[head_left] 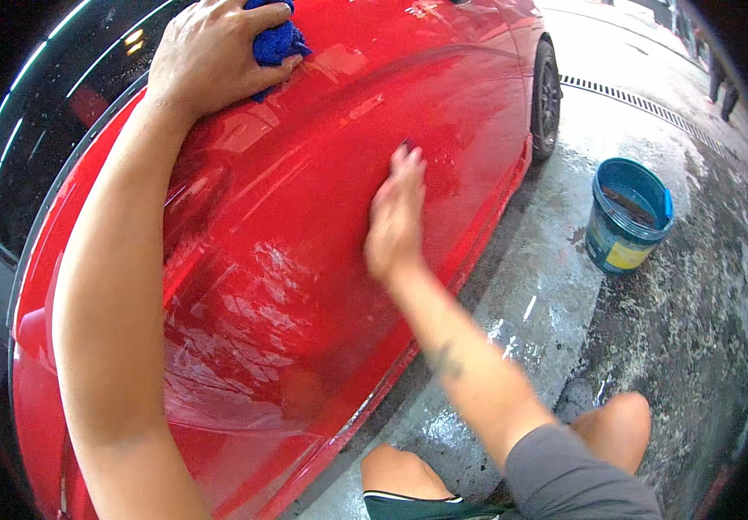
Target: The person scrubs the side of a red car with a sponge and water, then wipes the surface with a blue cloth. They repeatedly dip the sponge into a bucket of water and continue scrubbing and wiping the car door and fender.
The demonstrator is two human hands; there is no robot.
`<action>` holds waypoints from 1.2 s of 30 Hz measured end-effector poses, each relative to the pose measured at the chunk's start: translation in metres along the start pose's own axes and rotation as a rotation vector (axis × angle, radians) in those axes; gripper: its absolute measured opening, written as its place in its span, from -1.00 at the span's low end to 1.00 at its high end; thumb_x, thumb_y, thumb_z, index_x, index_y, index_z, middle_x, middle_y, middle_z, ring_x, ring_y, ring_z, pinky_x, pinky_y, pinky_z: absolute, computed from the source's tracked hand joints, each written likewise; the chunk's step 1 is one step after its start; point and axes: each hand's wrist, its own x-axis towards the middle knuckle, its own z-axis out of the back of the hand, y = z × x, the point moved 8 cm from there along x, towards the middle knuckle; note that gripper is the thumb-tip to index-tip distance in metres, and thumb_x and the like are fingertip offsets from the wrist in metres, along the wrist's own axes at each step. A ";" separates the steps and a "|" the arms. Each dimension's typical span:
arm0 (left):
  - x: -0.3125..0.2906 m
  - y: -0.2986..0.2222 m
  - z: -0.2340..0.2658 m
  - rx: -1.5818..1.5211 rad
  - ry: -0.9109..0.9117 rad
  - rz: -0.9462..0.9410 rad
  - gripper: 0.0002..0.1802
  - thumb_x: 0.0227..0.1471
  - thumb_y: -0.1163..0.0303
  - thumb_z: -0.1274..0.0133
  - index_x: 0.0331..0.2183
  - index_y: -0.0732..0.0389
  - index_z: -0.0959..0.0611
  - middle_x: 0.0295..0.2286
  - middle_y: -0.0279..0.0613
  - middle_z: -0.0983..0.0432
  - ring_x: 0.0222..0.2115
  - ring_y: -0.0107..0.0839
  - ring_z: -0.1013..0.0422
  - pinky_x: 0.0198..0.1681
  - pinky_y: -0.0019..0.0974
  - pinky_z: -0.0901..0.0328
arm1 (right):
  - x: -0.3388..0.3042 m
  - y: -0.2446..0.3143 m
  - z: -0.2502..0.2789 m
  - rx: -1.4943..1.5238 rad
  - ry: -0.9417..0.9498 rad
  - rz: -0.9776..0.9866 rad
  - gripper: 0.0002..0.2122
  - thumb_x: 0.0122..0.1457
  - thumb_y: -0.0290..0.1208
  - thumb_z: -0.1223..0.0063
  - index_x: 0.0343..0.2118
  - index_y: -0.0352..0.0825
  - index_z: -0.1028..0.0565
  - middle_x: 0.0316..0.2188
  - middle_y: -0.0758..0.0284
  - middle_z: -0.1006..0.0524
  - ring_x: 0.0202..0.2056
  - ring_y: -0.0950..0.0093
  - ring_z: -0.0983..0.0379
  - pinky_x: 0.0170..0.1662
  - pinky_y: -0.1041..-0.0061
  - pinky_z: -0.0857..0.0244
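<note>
My left hand (209, 56) is closed around a bunched blue cloth (275, 45). It rests on the upper part of a red car's (305, 303) side, just below the dark window (53, 113). Lower down, my right hand (397, 212) lies against the glossy red door panel, its fingers pointing away from me. Motion smears this hand, and a small dark spot shows at its fingertips. Whether something is under the palm is hidden. Whitish, streaky patches mark the paint nearer to me, beside a door handle (196, 221).
On the wet grey floor (513, 303) to the right stands a blue-green bucket (621, 234) with dark contents. A black car wheel (546, 100) is beyond the door. Farther back runs a drain grate (643, 104), and a person's legs (721, 87) show at the far right.
</note>
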 end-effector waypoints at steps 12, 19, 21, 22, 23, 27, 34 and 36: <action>0.020 -0.013 -0.022 0.065 -0.068 -0.120 -0.57 -0.02 0.11 -0.43 -0.17 0.13 -0.73 0.06 -0.04 -0.57 0.06 0.02 -0.55 0.11 0.01 -0.48 | 0.107 -0.126 0.060 0.062 0.022 -0.271 -0.39 0.61 -0.09 0.43 0.57 -0.32 0.04 0.59 -0.08 0.14 0.59 -0.10 0.31 0.54 -0.26 0.42; 0.011 -0.001 -0.023 0.122 -0.027 -0.085 -0.51 0.02 0.05 -0.42 -0.08 0.10 -0.74 0.10 -0.08 -0.57 0.11 0.01 -0.53 0.17 0.03 -0.45 | -0.185 0.033 -0.006 0.054 0.247 -0.069 -0.24 0.49 -0.20 0.17 0.56 -0.45 0.19 0.57 -0.24 0.30 0.58 -0.22 0.43 0.52 -0.32 0.52; 0.012 0.002 -0.024 0.138 -0.019 -0.076 -0.50 0.03 0.02 -0.43 -0.07 0.09 -0.74 0.11 -0.08 -0.57 0.12 0.00 -0.53 0.18 0.03 -0.45 | -0.196 0.028 -0.009 0.061 0.262 -0.024 -0.27 0.49 -0.22 0.19 0.57 -0.43 0.18 0.58 -0.21 0.30 0.58 -0.20 0.43 0.53 -0.31 0.50; 0.011 0.008 -0.021 0.148 -0.002 -0.069 -0.50 0.03 0.01 -0.43 -0.07 0.09 -0.74 0.12 -0.08 -0.56 0.12 0.00 -0.53 0.18 0.03 -0.44 | -0.146 0.004 0.003 0.007 0.188 -0.061 -0.30 0.51 -0.23 0.24 0.57 -0.41 0.16 0.58 -0.19 0.29 0.58 -0.19 0.42 0.53 -0.30 0.47; 0.010 0.014 -0.017 0.161 0.016 -0.064 -0.49 0.04 0.00 -0.43 -0.06 0.08 -0.74 0.12 -0.09 -0.56 0.12 0.00 -0.53 0.18 0.03 -0.44 | -0.091 -0.028 0.014 -0.037 0.093 -0.110 -0.33 0.53 -0.24 0.29 0.57 -0.40 0.14 0.58 -0.17 0.28 0.58 -0.17 0.41 0.54 -0.28 0.45; 0.020 -0.001 -0.029 0.166 -0.039 -0.066 -0.47 0.05 -0.02 -0.43 -0.05 0.09 -0.73 0.11 -0.12 -0.57 0.11 0.00 -0.54 0.16 0.01 -0.45 | 0.083 -0.206 0.077 0.051 -0.122 -0.352 -0.35 0.61 0.00 0.58 0.57 -0.35 0.04 0.60 -0.05 0.21 0.60 -0.04 0.42 0.58 -0.14 0.46; 0.014 0.013 -0.026 0.181 -0.014 -0.040 -0.46 0.06 -0.04 -0.43 -0.02 0.05 -0.73 0.14 -0.14 -0.57 0.14 -0.02 -0.53 0.17 0.01 -0.45 | -0.179 0.007 -0.006 0.128 0.154 -0.186 -0.26 0.53 -0.13 0.26 0.59 -0.32 0.25 0.58 -0.19 0.40 0.57 -0.21 0.53 0.53 -0.30 0.59; 0.010 0.021 -0.031 0.232 -0.010 -0.072 -0.45 0.06 -0.04 -0.44 -0.01 0.04 -0.74 0.16 -0.12 -0.56 0.16 -0.02 -0.52 0.20 0.00 -0.44 | -0.221 0.032 -0.011 0.161 0.288 -0.152 -0.24 0.52 -0.12 0.23 0.59 -0.33 0.26 0.57 -0.24 0.40 0.57 -0.23 0.53 0.51 -0.34 0.60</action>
